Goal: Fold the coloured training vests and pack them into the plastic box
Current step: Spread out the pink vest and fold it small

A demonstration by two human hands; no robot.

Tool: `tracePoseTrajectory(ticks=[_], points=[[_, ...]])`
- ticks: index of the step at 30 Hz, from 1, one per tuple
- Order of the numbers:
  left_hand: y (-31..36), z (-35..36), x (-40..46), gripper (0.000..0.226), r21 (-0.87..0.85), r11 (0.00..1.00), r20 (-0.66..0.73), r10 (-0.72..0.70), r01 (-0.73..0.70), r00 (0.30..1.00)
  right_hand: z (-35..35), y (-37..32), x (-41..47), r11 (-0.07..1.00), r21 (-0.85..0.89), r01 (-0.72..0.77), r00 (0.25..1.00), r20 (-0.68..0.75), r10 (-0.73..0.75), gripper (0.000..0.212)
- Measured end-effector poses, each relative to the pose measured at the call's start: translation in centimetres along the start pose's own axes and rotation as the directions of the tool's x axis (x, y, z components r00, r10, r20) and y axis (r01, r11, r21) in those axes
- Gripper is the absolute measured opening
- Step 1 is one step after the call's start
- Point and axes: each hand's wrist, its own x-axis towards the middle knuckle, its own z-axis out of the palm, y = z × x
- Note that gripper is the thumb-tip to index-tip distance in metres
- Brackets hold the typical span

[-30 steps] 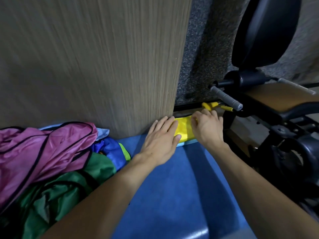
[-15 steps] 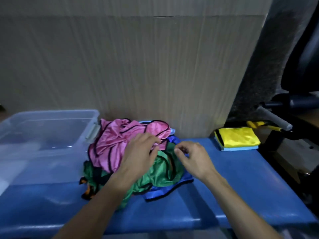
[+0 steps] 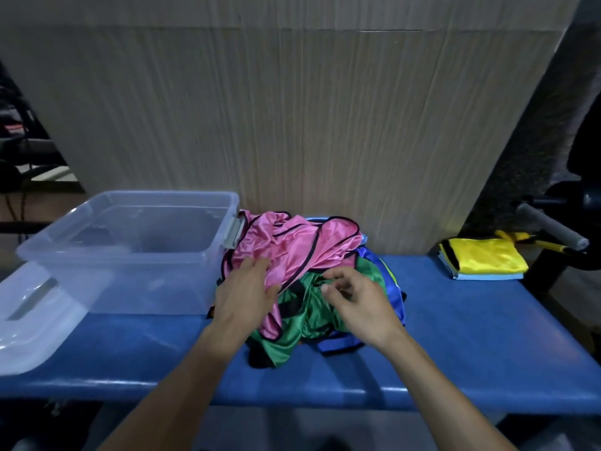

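Left hand (image 3: 242, 294) flat on pink vest (image 3: 292, 245), fingers released, right hand (image 3: 357, 297) pinching green vest (image 3: 309, 317), clear plastic box (image 3: 130, 252) at nine o'clock, folded yellow vest (image 3: 484, 255) at three o'clock on blue counter (image 3: 471, 346)

A pale wood-grain panel (image 3: 292, 125) stands upright behind a blue padded bench (image 3: 455, 336) in dim indoor light. Dark exercise equipment with a grey foam-covered bar (image 3: 549, 227) sits at the right, beside a grey textured wall (image 3: 527, 131).

Glossy cloth vests (image 3: 292, 249), clear plastic box (image 3: 130, 252)
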Motion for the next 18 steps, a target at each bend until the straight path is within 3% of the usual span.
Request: tracePoseTrajectory(ticks=[2,4,7,10,15,18], points=[[0.2,-0.4,-0.4,0.021,-0.158,0.986,-0.097,0.037,-0.053,0.995,0.1,-0.2,0.2,0.993,0.094,-0.066,0.998,0.006,0.066,0.012],[1.7,-1.2,-1.1,0.011,-0.412,0.900,-0.146,0.090,-0.144,0.985,0.4,-0.6,0.4,0.949,0.282,-0.138,0.990,0.004,0.143,0.012],[4.3,-2.1,-2.2,0.010,-0.657,0.710,-0.056,0.290,-0.254,0.955,0.4,-2.1,0.4,0.753,0.588,-0.296,0.950,0.103,0.293,0.017],[4.9,-1.9,-2.4,0.019,-0.705,0.665,0.054,0.398,-0.248,0.916,-0.3,-2.3,0.3,0.596,0.697,-0.399,0.916,0.265,0.302,0.031],[5.5,-2.7,-2.7,0.036,-0.789,0.573,0.089,0.463,-0.221,0.882,-1.5,-0.8,0.3,0.596,0.718,-0.359,0.929,0.216,0.300,0.025],[4.5,-2.5,-1.6,0.039,-0.732,0.641,-0.084,0.251,-0.231,0.964,-4.2,-0.8,0.1,0.605,0.737,-0.301,0.950,0.174,0.260,0.024]])
